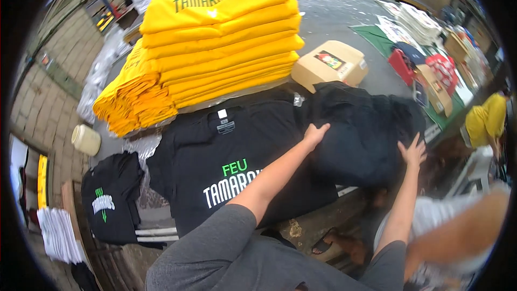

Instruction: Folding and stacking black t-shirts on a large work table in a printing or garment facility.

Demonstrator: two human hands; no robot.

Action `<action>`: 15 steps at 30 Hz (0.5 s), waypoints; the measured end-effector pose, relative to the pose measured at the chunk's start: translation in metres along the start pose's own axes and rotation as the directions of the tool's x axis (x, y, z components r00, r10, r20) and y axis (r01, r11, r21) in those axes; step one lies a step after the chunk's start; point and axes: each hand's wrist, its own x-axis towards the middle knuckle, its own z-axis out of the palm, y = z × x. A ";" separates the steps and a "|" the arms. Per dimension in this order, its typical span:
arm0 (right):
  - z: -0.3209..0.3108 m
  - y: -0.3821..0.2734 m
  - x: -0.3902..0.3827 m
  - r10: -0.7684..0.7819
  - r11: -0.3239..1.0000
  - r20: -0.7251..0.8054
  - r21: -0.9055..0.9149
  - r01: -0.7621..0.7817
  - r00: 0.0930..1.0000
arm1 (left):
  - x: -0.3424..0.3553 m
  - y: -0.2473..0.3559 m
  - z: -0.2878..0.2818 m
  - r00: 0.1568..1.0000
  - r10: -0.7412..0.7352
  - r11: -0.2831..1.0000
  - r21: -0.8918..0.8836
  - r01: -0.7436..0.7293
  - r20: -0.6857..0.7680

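Observation:
A dark pile of black shirts (361, 124) lies at the right of the table. My left hand (315, 136) rests at the pile's left edge, thumb and fingers apart. Along its right edge my right hand (413, 153) lies with fingers spread on the cloth. To the left of the pile, a black T-shirt (199, 153) is spread flat, with green and white print on its chest and neck label upward; my left forearm crosses over it. A folded black shirt (110, 196) with similar print sits at the far left.
Behind the shirts rises a tall stack of yellow shirts (221, 37), beside a brown cardboard box (329, 64). A whitish plastic jar (86, 140) stands at left. Another person in light clothing (452, 229) is close on my right. Papers (414, 24) and bags lie at far right.

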 end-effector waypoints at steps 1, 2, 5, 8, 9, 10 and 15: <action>0.010 -0.022 -0.010 0.067 0.997 0.091 0.024 -0.069 0.994 | -0.001 -0.008 -0.015 1.000 0.018 0.997 0.078 -0.017 -0.016; 0.032 -0.009 -0.009 0.151 0.986 0.115 0.059 -0.159 0.982 | -0.011 -0.012 -0.013 0.974 0.220 0.957 0.208 -0.202 -0.063; 0.068 0.015 0.004 0.139 0.974 0.015 0.179 -0.140 0.990 | -0.071 0.004 -0.055 0.910 0.413 0.887 0.245 -0.393 -0.033; 0.063 0.009 0.011 0.154 0.986 0.016 0.069 -0.154 0.988 | -0.118 0.002 -0.143 0.643 0.762 0.560 0.580 -0.591 -0.081; 0.057 0.002 0.011 0.163 0.987 0.017 -0.007 -0.163 0.986 | -0.130 -0.001 -0.179 0.630 0.763 0.548 0.660 -0.513 -0.144; 0.054 -0.004 0.006 0.131 0.989 -0.073 -0.060 -0.136 0.989 | -0.138 -0.014 -0.216 0.573 0.776 0.554 0.721 -0.417 -0.265; -0.033 -0.117 -0.055 -0.387 0.839 -0.528 0.138 0.526 0.756 | -0.168 -0.061 -0.401 0.635 0.646 0.452 0.883 0.130 -0.424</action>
